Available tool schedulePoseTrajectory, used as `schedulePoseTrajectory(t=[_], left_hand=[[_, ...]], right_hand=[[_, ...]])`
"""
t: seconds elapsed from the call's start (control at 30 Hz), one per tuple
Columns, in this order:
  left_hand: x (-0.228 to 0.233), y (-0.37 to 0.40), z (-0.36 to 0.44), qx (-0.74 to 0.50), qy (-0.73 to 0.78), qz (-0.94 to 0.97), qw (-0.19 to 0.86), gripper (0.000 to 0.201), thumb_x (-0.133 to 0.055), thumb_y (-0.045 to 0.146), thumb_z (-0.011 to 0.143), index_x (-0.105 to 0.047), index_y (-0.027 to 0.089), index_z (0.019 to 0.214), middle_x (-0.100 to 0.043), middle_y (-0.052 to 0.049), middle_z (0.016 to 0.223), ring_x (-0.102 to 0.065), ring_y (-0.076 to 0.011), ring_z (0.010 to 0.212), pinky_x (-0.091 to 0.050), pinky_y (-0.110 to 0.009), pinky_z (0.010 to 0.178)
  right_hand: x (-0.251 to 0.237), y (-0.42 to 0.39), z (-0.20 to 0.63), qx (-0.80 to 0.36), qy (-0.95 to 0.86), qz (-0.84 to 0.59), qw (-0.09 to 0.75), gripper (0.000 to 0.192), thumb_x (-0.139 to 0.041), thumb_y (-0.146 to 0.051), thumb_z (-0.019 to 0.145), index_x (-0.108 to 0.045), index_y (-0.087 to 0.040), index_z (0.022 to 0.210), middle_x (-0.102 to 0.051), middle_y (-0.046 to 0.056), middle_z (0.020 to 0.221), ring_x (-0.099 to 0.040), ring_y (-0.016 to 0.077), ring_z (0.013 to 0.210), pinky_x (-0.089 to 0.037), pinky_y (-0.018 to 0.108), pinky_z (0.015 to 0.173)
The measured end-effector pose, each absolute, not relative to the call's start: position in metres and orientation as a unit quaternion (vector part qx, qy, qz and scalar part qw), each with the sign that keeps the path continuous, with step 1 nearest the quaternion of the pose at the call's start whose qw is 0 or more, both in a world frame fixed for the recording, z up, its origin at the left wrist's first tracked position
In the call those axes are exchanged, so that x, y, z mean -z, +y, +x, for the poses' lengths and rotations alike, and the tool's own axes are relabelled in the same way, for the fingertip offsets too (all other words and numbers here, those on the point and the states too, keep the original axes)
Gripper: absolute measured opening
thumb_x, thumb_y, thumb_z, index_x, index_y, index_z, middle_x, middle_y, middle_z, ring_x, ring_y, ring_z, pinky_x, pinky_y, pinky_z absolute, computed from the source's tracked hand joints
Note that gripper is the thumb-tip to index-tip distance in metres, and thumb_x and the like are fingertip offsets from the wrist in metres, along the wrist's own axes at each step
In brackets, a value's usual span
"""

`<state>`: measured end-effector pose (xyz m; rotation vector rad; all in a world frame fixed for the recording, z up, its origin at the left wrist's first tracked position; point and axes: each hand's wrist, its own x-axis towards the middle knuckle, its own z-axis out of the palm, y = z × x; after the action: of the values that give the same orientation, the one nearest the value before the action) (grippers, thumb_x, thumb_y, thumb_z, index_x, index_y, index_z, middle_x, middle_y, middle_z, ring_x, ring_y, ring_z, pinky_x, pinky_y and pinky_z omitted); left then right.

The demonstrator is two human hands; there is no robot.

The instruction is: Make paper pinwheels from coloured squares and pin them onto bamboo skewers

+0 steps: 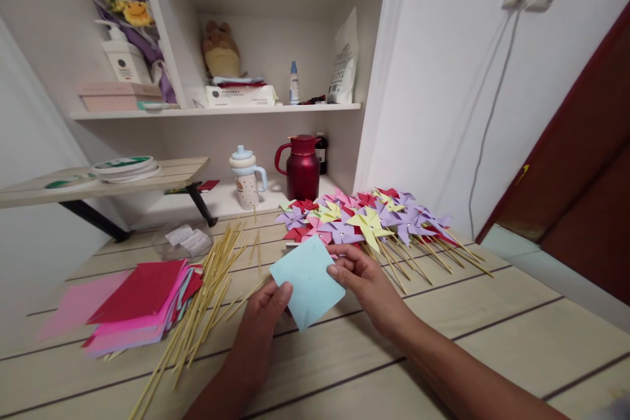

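Left hand (263, 318): thumb on the lower left edge of the blue paper (308, 282), fingers curled under it; pinching the sheet.
Right hand (367, 285): fingers closed on the right edge of the same sheet, thumb on top, near its upper corner.
Blue paper: light blue square, held between both hands just above the bench (492, 335), tilted like a diamond, one corner pointing away; faint creases near the lower corner.
Sticks (207, 305): loose spread of thin wooden sticks on the bench, just left of the left hand, fanned from near to far.
Paper stack (138, 305): red, pink and pale sheets piled left of the sticks, some sticks lying against its right edge.
Pinwheels (364, 216): heap of finished ones in purple, yellow, red and pink, just beyond the right hand, their sticks pointing right and toward the near edge.
Plastic bag (184, 239): clear, with white slips inside, beyond the sticks.
Jug (301, 167): dark red, at the back against the wall.
Cup (246, 178): pale, blue lid and handle, just left of the jug.
Shelf (216, 110): white, above the jug; carries a bottle, a bag, a soft toy and boxes.
Tape rolls (125, 167): stacked on a small raised wooden stand at far left.
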<state>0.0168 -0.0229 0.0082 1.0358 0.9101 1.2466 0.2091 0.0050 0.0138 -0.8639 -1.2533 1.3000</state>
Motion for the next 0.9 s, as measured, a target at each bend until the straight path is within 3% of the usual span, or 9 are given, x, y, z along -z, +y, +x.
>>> schedulePoseTrajectory(t=[0.1,0.2,0.37,0.67,0.9], left_hand=[[-0.0145,-0.0267,0.0196,-0.522,0.376,0.436,0.629,0.041,-0.072,0.045,0.079,-0.072,0.015,0.108,-0.074,-0.010,0.102,-0.065,-0.0243,0.096,-0.045,-0.036,0.094],[-0.0174,-0.0298,0.0208,-0.503,0.377,0.439,0.642,0.049,-0.075,0.046,0.075,-0.071,0.015,0.113,-0.074,-0.012,0.108,-0.065,-0.0281,0.102,-0.046,-0.040,0.096],[-0.0169,-0.0315,0.0208,-0.489,0.398,0.446,0.635,0.050,-0.078,0.047,0.072,-0.072,0.013,0.108,-0.076,-0.013,0.103,-0.067,-0.0307,0.099,-0.049,-0.041,0.090],[-0.0166,-0.0336,0.0214,-0.513,0.449,0.417,0.601,0.049,-0.080,0.048,0.069,-0.073,0.014,0.104,-0.076,-0.011,0.099,-0.067,-0.0279,0.093,-0.051,-0.037,0.083],[-0.0108,-0.0286,0.0199,-0.497,0.443,0.430,0.611,0.046,-0.075,0.048,0.074,-0.074,0.013,0.103,-0.077,-0.010,0.093,-0.068,-0.0287,0.093,-0.050,-0.038,0.086]], right_hand=[[-0.0137,0.0043,0.2077,-0.550,-0.532,-0.356,0.537,0.037,-0.075,-0.039,0.079,-0.064,-0.020,0.108,-0.050,-0.006,0.067,-0.046,0.0117,0.063,-0.035,0.025,0.061],[-0.0131,0.0047,0.2064,-0.547,-0.544,-0.349,0.532,0.035,-0.075,-0.038,0.079,-0.065,-0.019,0.106,-0.048,-0.006,0.065,-0.043,0.0108,0.061,-0.033,0.025,0.058],[-0.0101,0.0055,0.2065,-0.538,-0.562,-0.351,0.521,0.031,-0.074,-0.036,0.081,-0.065,-0.020,0.106,-0.046,-0.006,0.065,-0.042,0.0105,0.060,-0.031,0.024,0.057],[-0.0110,0.0019,0.2062,-0.537,-0.583,-0.349,0.500,0.034,-0.073,-0.035,0.082,-0.064,-0.020,0.111,-0.046,-0.007,0.065,-0.042,0.0097,0.059,-0.032,0.024,0.056],[-0.0129,0.0011,0.2054,-0.533,-0.577,-0.348,0.511,0.042,-0.072,-0.035,0.082,-0.059,-0.020,0.119,-0.049,-0.006,0.067,-0.044,0.0106,0.060,-0.032,0.024,0.056]])
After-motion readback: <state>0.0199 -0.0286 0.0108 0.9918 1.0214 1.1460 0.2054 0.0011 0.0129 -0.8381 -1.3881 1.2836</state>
